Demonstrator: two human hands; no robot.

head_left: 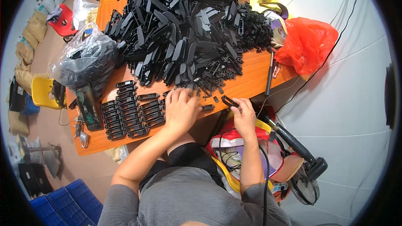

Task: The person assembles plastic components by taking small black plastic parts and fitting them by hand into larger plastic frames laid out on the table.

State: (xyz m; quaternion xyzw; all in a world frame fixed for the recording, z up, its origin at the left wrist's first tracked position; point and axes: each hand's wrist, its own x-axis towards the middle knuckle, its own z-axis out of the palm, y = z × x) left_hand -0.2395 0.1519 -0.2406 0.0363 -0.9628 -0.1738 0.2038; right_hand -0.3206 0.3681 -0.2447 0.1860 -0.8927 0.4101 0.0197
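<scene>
At the front edge of the pile, my left hand [182, 108] reaches down among small black plastic pieces. Its fingertips are blurred, so whether they hold anything does not show. My right hand [244, 116] pinches one end of a narrow black plastic frame [229, 101] near the table's front edge. Between the hands, a black plastic part [207, 107] lies on the table beside a few tiny loose pieces [216, 99]. Left of my left hand, rows of similar long black parts [129, 113] are laid out side by side.
A large heap of black plastic parts [180, 29] covers most of the orange table [90, 143]. A clear bag of dark parts [90, 58], a phone [88, 106] and keys with a padlock [84, 139] stand left. Right are a red plastic bag [307, 44] and a hammer-like tool [270, 73].
</scene>
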